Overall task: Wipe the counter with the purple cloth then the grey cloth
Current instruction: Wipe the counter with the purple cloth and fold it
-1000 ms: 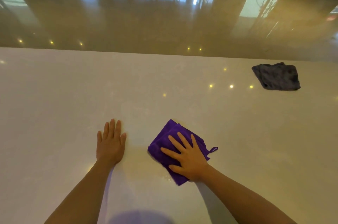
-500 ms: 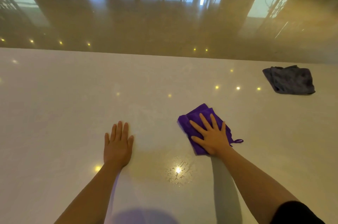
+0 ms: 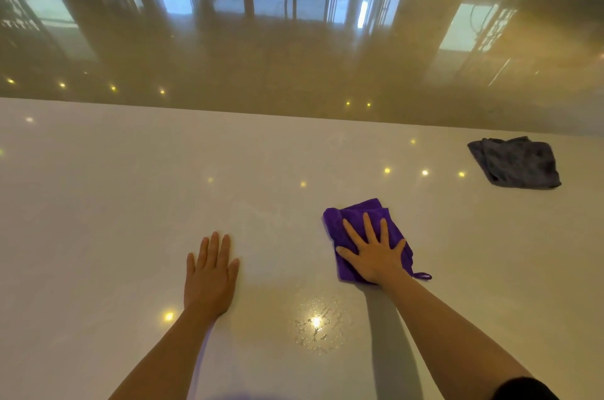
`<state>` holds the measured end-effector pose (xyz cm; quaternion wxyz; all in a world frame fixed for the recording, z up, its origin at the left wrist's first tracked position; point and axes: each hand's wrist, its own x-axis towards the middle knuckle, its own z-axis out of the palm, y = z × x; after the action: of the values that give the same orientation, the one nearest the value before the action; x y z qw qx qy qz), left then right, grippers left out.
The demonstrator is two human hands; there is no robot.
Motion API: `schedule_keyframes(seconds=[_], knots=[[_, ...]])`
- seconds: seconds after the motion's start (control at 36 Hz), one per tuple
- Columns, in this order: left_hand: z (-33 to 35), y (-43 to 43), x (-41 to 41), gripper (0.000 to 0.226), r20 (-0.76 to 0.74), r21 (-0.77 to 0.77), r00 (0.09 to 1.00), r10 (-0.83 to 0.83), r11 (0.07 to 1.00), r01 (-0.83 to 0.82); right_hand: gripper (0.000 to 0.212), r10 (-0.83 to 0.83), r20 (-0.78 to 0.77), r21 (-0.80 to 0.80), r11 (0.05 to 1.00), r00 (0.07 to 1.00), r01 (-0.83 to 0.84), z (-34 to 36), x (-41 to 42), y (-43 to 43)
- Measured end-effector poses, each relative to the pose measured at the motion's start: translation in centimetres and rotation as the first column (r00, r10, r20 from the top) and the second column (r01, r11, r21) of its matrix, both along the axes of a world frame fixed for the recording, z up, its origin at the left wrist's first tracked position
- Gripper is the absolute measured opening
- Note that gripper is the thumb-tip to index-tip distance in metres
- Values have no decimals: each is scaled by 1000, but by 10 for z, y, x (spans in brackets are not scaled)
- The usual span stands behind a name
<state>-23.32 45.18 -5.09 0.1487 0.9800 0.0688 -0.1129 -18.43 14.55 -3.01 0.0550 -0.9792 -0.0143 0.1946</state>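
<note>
Step in hand: purple-cloth wipe. The right hand point(image 3: 372, 256) presses flat, fingers spread, on the purple cloth point(image 3: 354, 216). The left hand point(image 3: 210, 275) rests flat on the counter point(image 3: 130, 203), holding nothing. The grey cloth point(image 3: 516, 162), ahead-right of the right hand, awaits. Next: sweep toward the wet patch point(image 3: 318, 324) near the right wrist.

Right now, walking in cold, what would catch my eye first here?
The bright purple cloth stands out on the pale counter, pressed flat under the right hand. The left hand rests flat beside it, and a grey cloth lies crumpled near the far right edge.
</note>
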Motion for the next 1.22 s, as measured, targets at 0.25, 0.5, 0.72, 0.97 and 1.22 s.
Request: schedule_keyframes(seconds=[0.25,0.5,0.72,0.97,1.22], knots=[[4,-2,1,56,-10,50,1000,5,999,-4,69,-172,19,193,967,985,165,15,14,-32],[17,-35,19,54,40,57,999,33,998,-35,77,-383,30,314,881,923,355,26,16,-52],[30,-108,45,58,61,-133,985,-159,977,166,78,-307,-18,320,900,952,297,27,12,-56],[38,-191,67,54,-37,-191,996,-86,979,77,52,-486,-23,335,819,874,465,27,16,-54],[40,-200,71,41,-63,-461,991,-117,884,76,30,-467,-115,321,818,877,478,22,23,-48]])
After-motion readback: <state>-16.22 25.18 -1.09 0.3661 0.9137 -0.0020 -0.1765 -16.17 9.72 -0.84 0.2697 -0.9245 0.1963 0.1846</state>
